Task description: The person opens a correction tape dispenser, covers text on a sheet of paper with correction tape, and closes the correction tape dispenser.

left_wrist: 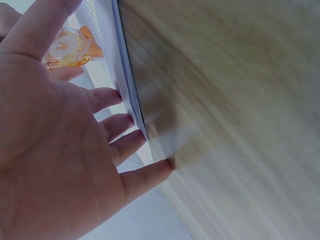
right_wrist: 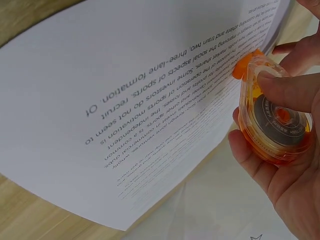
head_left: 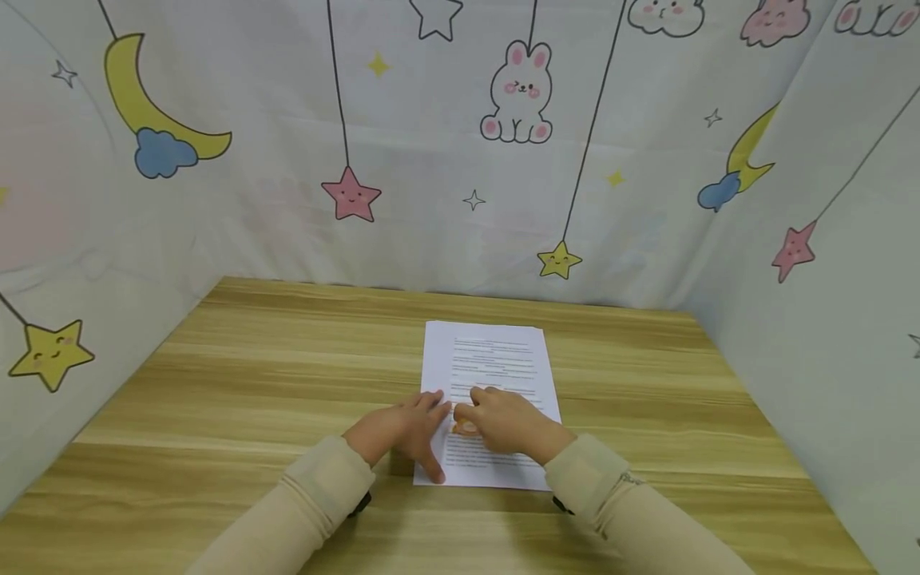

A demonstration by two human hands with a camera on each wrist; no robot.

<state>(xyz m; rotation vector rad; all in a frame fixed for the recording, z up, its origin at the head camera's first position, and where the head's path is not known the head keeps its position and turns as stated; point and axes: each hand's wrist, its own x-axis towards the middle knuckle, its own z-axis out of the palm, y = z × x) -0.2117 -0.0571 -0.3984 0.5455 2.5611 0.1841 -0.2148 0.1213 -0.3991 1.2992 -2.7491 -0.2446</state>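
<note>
An orange see-through correction tape dispenser [right_wrist: 274, 120] sits in my right hand [head_left: 509, 423], gripped between thumb and fingers. Its orange tip end is down by the printed lines of a paper stack [head_left: 436, 359]. In the left wrist view the correction tape [left_wrist: 72, 47] shows beyond the left thumb and index finger. My left hand [head_left: 404, 429] rests at the left edge of the paper, fingers spread and loosely straight. In the left wrist view, this left hand [left_wrist: 60, 140] has its fingertips along the sheets' edge, holding nothing.
The paper lies on a wood-grain table [head_left: 287, 367], with table surface on both sides. A white curtain [head_left: 431, 239] with printed stars, moons and a rabbit stands behind the table and along its sides.
</note>
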